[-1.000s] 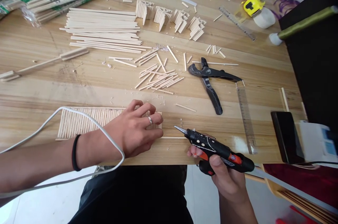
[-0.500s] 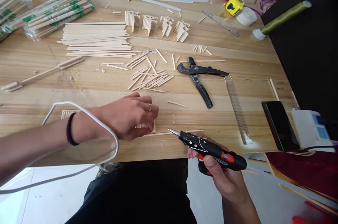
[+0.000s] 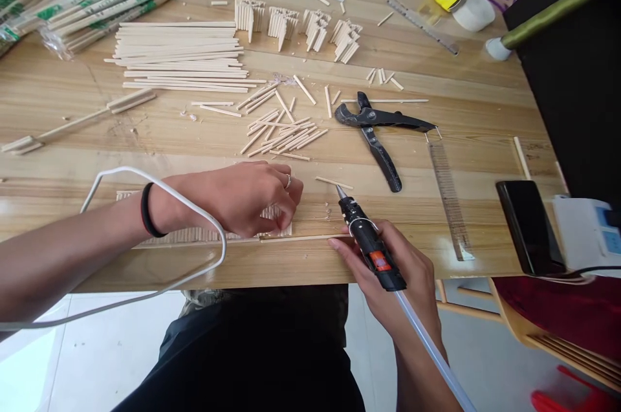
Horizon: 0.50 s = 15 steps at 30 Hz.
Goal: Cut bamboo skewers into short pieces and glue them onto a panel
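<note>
Here the left hand (image 3: pixel 247 198) lies on the right end of the flat panel of pale wooden sticks set side by side (image 3: pixel 194 235), fingers curled down onto it; whether they pinch a stick or only press cannot be told. The panel rests at the near edge of the light wooden table (image 3: pixel 72 114). Just right of the panel, the right hand (image 3: pixel 395 270) is closed firmly round the black glue gun with an orange trigger (image 3: pixel 369 244), its metal tip pointing away from the person and tilted towards the panel. A thin long wooden strip (image 3: pixel 310 238) runs along the panel's front edge and out past its right end. A white cable (image 3: pixel 145 176) loops over the left wrist above the panel. Beyond the panel lies a loose heap of short cut sticks (image 3: pixel 284 134), and right of that heap black-handled cutters (image 3: pixel 376 134).
</note>
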Each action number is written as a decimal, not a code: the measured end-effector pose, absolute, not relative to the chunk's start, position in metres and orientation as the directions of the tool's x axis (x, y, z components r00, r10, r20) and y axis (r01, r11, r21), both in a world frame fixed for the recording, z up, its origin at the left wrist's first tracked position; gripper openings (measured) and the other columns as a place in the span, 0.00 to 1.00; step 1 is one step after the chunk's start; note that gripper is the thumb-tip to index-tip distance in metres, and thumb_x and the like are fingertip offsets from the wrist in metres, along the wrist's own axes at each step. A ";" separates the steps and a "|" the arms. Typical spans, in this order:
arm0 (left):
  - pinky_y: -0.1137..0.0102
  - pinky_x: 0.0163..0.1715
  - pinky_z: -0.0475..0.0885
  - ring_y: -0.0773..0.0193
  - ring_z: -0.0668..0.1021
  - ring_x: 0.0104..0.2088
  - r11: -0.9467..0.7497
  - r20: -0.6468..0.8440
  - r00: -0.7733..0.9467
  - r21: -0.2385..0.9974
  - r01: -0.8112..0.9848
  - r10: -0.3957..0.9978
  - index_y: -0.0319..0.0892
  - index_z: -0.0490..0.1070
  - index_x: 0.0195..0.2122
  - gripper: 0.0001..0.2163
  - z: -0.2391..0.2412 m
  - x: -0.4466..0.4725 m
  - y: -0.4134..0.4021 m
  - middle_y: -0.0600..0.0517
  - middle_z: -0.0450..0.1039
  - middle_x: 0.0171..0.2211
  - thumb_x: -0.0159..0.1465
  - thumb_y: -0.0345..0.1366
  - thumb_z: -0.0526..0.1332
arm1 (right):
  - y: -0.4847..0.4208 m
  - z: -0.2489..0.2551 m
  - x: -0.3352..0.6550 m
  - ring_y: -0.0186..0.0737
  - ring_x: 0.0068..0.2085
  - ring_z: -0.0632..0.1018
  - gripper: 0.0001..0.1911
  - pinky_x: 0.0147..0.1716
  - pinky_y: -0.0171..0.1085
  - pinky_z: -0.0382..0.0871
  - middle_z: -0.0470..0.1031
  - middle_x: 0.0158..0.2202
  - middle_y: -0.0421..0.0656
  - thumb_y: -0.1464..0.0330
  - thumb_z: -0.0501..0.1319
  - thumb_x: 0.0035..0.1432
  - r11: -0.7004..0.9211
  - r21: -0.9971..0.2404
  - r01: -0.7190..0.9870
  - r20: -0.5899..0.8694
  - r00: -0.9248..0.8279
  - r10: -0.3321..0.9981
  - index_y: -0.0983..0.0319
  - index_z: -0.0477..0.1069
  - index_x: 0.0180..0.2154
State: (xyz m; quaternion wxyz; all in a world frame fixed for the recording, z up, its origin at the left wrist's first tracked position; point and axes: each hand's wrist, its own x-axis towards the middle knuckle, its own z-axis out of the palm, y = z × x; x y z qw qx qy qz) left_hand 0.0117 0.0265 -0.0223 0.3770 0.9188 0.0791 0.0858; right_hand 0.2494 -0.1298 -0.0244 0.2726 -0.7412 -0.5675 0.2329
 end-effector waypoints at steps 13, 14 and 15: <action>0.66 0.47 0.71 0.57 0.78 0.42 -0.714 0.050 0.989 0.698 0.063 0.137 0.45 0.81 0.37 0.12 -0.014 0.010 0.030 0.49 0.81 0.40 0.63 0.20 0.65 | -0.127 -0.025 0.244 0.42 0.33 0.81 0.15 0.30 0.38 0.69 0.84 0.37 0.40 0.53 0.71 0.61 -0.233 -0.671 0.704 -0.069 0.254 0.965 0.55 0.73 0.37; 0.66 0.47 0.71 0.57 0.77 0.43 -0.713 0.045 0.990 0.698 0.066 0.136 0.45 0.81 0.37 0.12 -0.015 0.010 0.030 0.49 0.81 0.40 0.63 0.20 0.65 | -0.128 -0.026 0.244 0.42 0.33 0.81 0.15 0.30 0.38 0.68 0.83 0.37 0.40 0.53 0.71 0.61 -0.238 -0.668 0.705 -0.072 0.256 0.964 0.55 0.73 0.37; 0.66 0.47 0.71 0.57 0.77 0.43 -0.713 0.044 0.990 0.698 0.066 0.134 0.45 0.81 0.37 0.12 -0.015 0.010 0.031 0.49 0.81 0.40 0.63 0.19 0.65 | -0.128 -0.026 0.244 0.42 0.33 0.81 0.15 0.30 0.38 0.68 0.83 0.37 0.40 0.53 0.71 0.62 -0.241 -0.669 0.703 -0.074 0.259 0.963 0.55 0.73 0.37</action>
